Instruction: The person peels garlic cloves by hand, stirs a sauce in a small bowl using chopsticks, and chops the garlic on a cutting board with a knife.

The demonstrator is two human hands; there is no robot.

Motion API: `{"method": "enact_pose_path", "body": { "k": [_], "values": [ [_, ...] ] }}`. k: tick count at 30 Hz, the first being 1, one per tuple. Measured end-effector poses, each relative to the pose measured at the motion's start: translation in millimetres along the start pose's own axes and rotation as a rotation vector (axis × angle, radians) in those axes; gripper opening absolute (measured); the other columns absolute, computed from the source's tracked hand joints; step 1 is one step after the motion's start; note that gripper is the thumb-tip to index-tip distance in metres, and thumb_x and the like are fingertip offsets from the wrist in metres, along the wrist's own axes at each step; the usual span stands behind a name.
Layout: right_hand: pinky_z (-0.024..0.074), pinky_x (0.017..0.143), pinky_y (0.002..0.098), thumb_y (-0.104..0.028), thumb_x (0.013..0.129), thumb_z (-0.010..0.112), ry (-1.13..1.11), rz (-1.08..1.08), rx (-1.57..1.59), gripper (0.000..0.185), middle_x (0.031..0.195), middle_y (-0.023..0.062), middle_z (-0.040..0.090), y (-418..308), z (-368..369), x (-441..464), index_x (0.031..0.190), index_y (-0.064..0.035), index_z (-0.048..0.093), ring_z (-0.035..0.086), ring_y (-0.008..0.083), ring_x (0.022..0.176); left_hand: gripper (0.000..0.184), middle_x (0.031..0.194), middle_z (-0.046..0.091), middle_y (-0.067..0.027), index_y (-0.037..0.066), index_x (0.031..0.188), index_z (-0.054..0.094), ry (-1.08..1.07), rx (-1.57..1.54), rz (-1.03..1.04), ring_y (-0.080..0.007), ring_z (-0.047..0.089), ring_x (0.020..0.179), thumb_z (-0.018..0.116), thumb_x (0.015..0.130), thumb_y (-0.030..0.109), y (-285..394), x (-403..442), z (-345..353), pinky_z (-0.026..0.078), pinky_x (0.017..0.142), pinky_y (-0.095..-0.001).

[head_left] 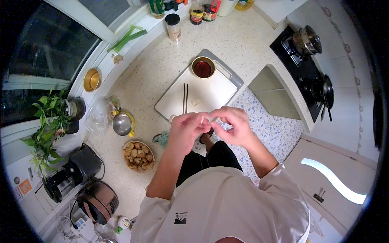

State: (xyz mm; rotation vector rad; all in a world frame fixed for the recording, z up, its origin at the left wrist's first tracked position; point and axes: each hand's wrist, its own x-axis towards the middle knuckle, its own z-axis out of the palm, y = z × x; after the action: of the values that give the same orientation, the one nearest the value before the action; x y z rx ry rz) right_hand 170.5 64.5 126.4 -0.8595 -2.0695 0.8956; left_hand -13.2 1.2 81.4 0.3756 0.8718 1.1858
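Observation:
My left hand and my right hand meet in front of my body, over the near edge of a white cutting board with a grey border. The fingertips of both pinch a small pale piece that looks like a garlic clove; the fingers partly cover it. On the board lies another small whitish piece, just beyond my hands. A pair of dark chopsticks rests to its left. At the far end of the board stands a bowl of dark red-brown liquid.
Left on the counter are a bowl of browned food pieces, a metal pot with yellow trim and a rice cooker. Green onions lie on the sill. Jars line the back; a gas stove is at right.

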Motion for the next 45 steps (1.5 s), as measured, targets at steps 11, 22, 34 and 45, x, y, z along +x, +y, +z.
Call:
{"method": "enact_pose_path", "body": {
  "k": [11, 22, 34, 45],
  "values": [
    [0.047, 0.05, 0.032, -0.009, 0.079, 0.079, 0.07, 0.038, -0.034, 0.024, 0.07, 0.006, 0.061, 10, 16, -6, 0.103, -0.011, 0.077, 0.061, 0.0214, 0.057, 0.028, 0.112, 0.07, -0.0132, -0.004, 0.12, 0.067, 0.044, -0.152, -0.079, -0.0198, 0.071, 0.099, 0.062, 0.102, 0.016, -4, 0, 8, 0.061, 0.086, -0.0364],
    [0.048, 0.053, 0.0301, -0.008, 0.081, 0.08, 0.013, 0.094, 0.043, 0.028, 0.077, 0.0072, 0.067, 3, 7, -2, 0.108, -0.0094, 0.075, 0.062, 0.0204, 0.059, 0.026, 0.119, 0.069, -0.0144, -0.005, 0.122, 0.067, 0.009, 0.243, 0.101, -0.0168, 0.069, 0.101, 0.064, 0.097, 0.002, 5, -2, 5, 0.061, 0.086, -0.0311],
    [0.0502, 0.062, 0.0331, -0.006, 0.086, 0.075, -0.088, 0.183, 0.137, 0.01, 0.082, 0.0093, 0.068, -1, -7, 10, 0.095, -0.0066, 0.071, 0.065, 0.0242, 0.068, 0.026, 0.115, 0.071, -0.0127, -0.002, 0.121, 0.069, 0.023, 0.438, 0.345, -0.0159, 0.069, 0.099, 0.068, 0.096, 0.003, 6, -2, 8, 0.056, 0.09, -0.0283],
    [0.0509, 0.055, 0.0348, -0.005, 0.084, 0.074, -0.028, 0.064, -0.026, 0.009, 0.079, 0.0094, 0.067, -4, -6, 10, 0.09, -0.0076, 0.067, 0.066, 0.0284, 0.064, 0.014, 0.095, 0.073, -0.0122, 0.003, 0.104, 0.076, 0.091, 0.956, 0.654, -0.021, 0.071, 0.085, 0.072, 0.09, 0.003, 24, -4, 23, 0.055, 0.076, -0.0293]
  ]
}}
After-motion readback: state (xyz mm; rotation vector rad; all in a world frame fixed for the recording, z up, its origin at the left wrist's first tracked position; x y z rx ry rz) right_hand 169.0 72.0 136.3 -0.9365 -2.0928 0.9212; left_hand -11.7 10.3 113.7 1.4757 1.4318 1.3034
